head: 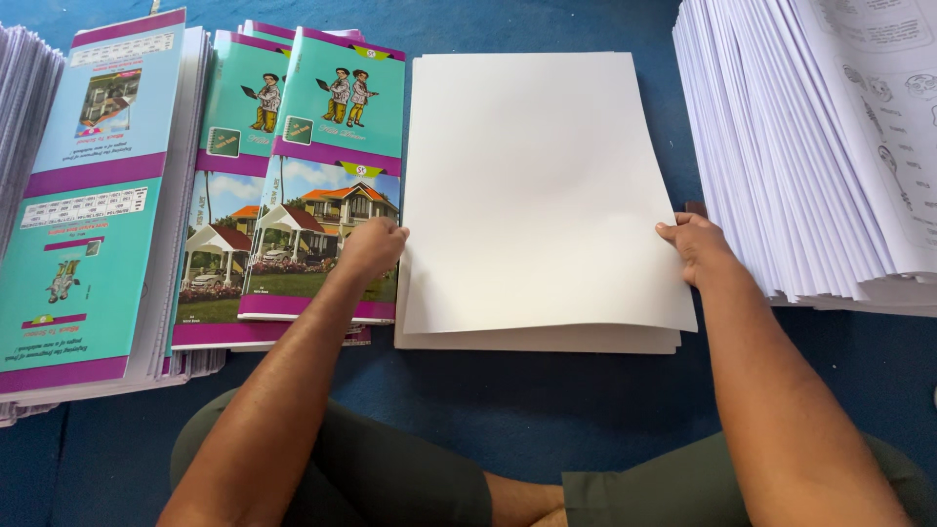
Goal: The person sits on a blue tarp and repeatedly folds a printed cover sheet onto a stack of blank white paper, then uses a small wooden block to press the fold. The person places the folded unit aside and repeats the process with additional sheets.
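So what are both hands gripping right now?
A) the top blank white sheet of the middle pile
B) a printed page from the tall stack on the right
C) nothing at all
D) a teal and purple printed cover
A: the left hand and the right hand each pinch an opposite edge of the blank white sheet lying on top of the middle pile.

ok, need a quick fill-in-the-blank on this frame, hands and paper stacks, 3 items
1. Both hands grip the top sheet of the blank ____ paper stack.
2. The left hand holds the sheet's ____ edge; the right hand holds the opposite one.
3. The printed covers with a house picture lie to the ____ of the blank stack.

Missing words: white; left; left
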`<state>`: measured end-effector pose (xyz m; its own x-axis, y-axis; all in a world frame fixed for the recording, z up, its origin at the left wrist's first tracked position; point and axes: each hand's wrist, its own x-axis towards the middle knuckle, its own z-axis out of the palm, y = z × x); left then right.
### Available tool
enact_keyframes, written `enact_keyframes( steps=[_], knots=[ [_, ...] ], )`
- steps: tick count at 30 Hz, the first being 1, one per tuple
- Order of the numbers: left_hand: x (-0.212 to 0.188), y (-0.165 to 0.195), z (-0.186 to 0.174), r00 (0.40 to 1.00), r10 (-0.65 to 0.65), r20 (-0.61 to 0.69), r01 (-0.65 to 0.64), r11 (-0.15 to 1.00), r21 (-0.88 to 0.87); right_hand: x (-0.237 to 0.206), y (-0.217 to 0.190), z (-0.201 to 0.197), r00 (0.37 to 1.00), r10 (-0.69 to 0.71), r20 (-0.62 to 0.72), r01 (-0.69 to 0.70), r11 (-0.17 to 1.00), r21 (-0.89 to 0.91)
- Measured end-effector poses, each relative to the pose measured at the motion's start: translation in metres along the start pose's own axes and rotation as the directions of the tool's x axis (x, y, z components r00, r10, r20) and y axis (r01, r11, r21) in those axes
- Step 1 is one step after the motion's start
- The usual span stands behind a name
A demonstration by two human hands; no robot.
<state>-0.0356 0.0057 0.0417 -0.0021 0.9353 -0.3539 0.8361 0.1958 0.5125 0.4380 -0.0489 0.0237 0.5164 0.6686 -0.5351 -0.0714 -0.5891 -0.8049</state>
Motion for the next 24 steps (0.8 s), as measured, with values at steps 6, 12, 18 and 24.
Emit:
enact_keyframes(
  steps=[6, 12, 18, 24],
  knots=[
    [-0.009, 0.009, -0.007, 0.985, -0.117, 0.124, 0.149, 0.943, -0.297, -0.017, -0.014, 0.0, 0.996, 0.066, 0.058, -0.072, 0.991, 0.111],
    [-0.004, 0.008, 0.007, 0.984, -0.102, 0.147, 0.157, 0.889, -0.431, -0.021, -0.018, -0.003, 0.993, 0.081, 0.09, -0.092, 0.987, 0.133],
    [0.0, 0.01, 0.022, 0.99, -0.136, 0.044, 0.141, 0.875, -0.462, -0.029, -0.018, -0.006, 0.987, -0.159, 0.005, 0.156, 0.957, -0.246],
    [-0.015, 0.026, 0.025, 0.986, -0.166, -0.004, 0.149, 0.896, -0.418, -0.049, -0.044, -0.01, 0.907, -0.42, 0.015, 0.304, 0.632, -0.713]
  ],
)
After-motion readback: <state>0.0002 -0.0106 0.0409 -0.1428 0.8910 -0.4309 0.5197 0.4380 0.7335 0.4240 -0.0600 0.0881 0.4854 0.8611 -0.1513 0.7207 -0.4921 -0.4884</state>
